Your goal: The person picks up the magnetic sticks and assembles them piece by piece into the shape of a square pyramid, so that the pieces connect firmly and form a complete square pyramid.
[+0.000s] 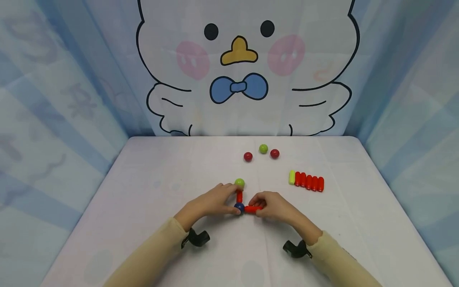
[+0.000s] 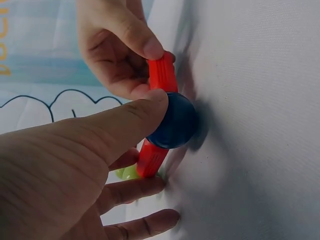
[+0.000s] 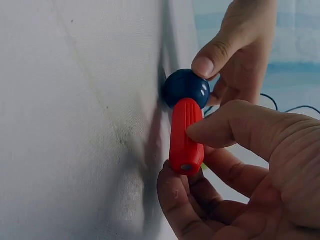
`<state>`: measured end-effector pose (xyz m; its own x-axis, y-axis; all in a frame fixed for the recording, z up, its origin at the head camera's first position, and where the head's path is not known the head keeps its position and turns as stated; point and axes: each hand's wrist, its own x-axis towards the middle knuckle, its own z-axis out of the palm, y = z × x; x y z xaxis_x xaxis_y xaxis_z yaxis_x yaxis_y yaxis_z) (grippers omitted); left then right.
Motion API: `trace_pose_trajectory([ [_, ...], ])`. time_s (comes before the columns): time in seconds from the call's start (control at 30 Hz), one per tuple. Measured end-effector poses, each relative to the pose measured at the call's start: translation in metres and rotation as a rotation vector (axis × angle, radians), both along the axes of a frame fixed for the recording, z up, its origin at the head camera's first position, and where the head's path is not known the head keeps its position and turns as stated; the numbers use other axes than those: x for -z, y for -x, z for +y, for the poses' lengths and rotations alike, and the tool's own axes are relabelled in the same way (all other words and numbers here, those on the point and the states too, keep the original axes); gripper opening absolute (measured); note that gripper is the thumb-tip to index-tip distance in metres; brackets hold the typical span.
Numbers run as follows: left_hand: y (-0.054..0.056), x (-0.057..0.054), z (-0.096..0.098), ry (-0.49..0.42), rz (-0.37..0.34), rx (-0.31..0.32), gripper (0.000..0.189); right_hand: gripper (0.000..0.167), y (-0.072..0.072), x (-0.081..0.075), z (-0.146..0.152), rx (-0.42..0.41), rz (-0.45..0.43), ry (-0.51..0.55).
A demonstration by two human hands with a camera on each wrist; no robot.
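Right hand [image 1: 271, 205]: fingers pinching a ribbed red rod [image 3: 182, 134] against a glossy blue ball [image 3: 182, 86]. Left hand [image 1: 216, 199]: thumb on that ball, fingers curved beside a second red rod [image 1: 239, 196] tipped with a green ball [image 1: 239, 182]. Beyond, on white bench [image 1: 161, 167]: one yellow-green rod [image 1: 292, 177], row of five red rods [image 1: 309, 182]; three loose balls [image 1: 263, 148].

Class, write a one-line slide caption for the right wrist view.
Right hand holds a red rod against a blue ball that the left hand touches.

Three balls [image 1: 263, 148] lie behind the assembly [image 1: 238, 206], left of six rods [image 1: 308, 182].
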<state>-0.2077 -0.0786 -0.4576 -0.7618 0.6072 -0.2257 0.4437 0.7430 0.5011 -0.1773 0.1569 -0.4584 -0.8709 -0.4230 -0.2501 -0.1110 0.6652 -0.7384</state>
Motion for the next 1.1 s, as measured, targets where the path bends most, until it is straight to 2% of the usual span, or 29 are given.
trace_pose_trajectory([
  [0.13, 0.000, -0.001, 0.000, -0.001, -0.005, -0.003, 0.069, 0.023, 0.002, 0.000, 0.002, -0.041, -0.010, 0.008],
  [0.27, 0.000, -0.001, 0.000, 0.001, -0.012, -0.009, 0.069, 0.025, 0.010, 0.001, 0.008, -0.058, -0.014, 0.001],
  [0.57, 0.000, 0.000, 0.001, 0.021, -0.023, -0.025, 0.070, 0.029, 0.042, 0.004, 0.027, 0.123, 0.080, -0.100],
  [0.7, 0.000, 0.000, 0.000, 0.024, -0.021, -0.029, 0.070, 0.032, 0.054, 0.004, 0.032, 0.160, 0.124, -0.128],
  [0.83, 0.000, 0.000, -0.001, 0.022, -0.016, -0.027, 0.070, 0.044, 0.065, 0.005, 0.034, 0.185, 0.152, -0.157],
  [0.97, -0.001, 0.000, -0.001, 0.015, -0.016, -0.028, 0.070, 0.062, 0.078, 0.006, 0.034, 0.176, 0.181, -0.190],
  [1.1, -0.002, 0.001, 0.000, 0.002, -0.018, -0.030, 0.071, 0.073, 0.094, 0.002, 0.036, 0.164, 0.188, -0.228],
])
